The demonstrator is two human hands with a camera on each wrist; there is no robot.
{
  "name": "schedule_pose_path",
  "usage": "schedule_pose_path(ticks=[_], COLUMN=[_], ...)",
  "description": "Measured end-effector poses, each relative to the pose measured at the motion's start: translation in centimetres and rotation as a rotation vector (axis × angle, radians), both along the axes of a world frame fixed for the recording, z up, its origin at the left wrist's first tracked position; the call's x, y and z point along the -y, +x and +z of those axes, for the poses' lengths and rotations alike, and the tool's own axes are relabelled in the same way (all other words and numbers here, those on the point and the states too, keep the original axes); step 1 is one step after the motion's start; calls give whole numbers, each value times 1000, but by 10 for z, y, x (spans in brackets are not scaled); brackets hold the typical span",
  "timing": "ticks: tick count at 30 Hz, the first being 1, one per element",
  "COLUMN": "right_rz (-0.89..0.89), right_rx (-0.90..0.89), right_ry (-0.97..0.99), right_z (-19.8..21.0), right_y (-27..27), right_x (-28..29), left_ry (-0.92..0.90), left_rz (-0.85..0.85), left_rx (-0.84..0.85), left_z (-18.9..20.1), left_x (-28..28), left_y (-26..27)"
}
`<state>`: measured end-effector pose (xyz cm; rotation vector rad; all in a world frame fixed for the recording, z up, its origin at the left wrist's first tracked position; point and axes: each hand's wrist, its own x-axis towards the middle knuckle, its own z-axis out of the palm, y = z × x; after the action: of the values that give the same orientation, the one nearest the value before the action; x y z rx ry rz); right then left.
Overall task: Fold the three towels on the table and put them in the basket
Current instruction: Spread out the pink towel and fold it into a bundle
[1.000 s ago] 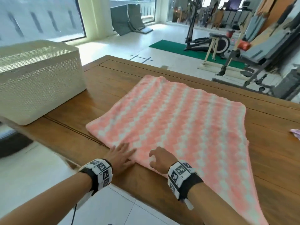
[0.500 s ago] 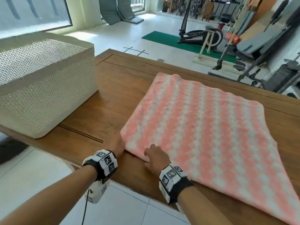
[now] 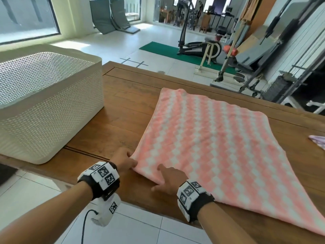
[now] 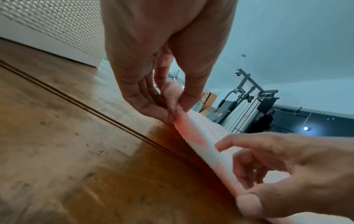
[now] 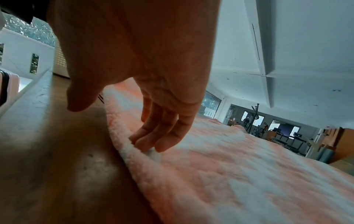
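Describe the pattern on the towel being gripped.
Pink and white checks in diagonal rows on the towel; head view shows it best.

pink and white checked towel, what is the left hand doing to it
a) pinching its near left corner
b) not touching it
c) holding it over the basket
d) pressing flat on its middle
a: in the left wrist view the left hand pinches the near left corner of the pink and white checked towel between thumb and fingers, with the towel spread on the wooden table.

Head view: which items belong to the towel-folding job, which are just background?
Job:
- pink checked towel, corner pinched by left hand; right hand on near edge
- white basket
- purple cloth at table's right edge, possibly another towel

Background:
- elliptical trainer
- green mat
- grey mats
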<state>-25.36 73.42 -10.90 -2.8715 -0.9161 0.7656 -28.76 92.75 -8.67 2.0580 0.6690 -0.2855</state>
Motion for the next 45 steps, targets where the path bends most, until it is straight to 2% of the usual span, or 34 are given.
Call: schedule_pose_path(ticks=[4, 9, 14, 17, 23, 26, 31, 36, 41, 45], right_rz=[-30, -88, -178, -239, -444, -507, -647, -777, -869, -868], right_rx=[178, 340, 328, 332, 235, 227, 168, 62, -120, -115], right_ry=[190, 396, 588, 616, 854, 909, 918, 799, 556, 572], right_z=[9, 42, 63, 66, 74, 74, 50, 13, -33, -41], right_y=[-6, 12, 35, 55, 111, 151, 238, 308, 337, 345], right_x=[-24, -34, -14, 6, 68, 105, 170, 211, 237, 244], left_ry=[-107, -191, -232, -235, -192, -198, -121, 146, 530, 608], left_rz=[48, 44, -25, -99, -194, -229, -330, -467, -731, -769], left_rx=[133, 330, 457, 490, 541, 547, 492, 312, 21, -97], left_z=[21, 57, 84, 93, 98, 97, 82, 38, -13, -39], left_x=[-2, 6, 31, 59, 130, 167, 222, 252, 269, 275], left_y=[0, 15, 47, 73, 144, 186, 249, 286, 298, 298])
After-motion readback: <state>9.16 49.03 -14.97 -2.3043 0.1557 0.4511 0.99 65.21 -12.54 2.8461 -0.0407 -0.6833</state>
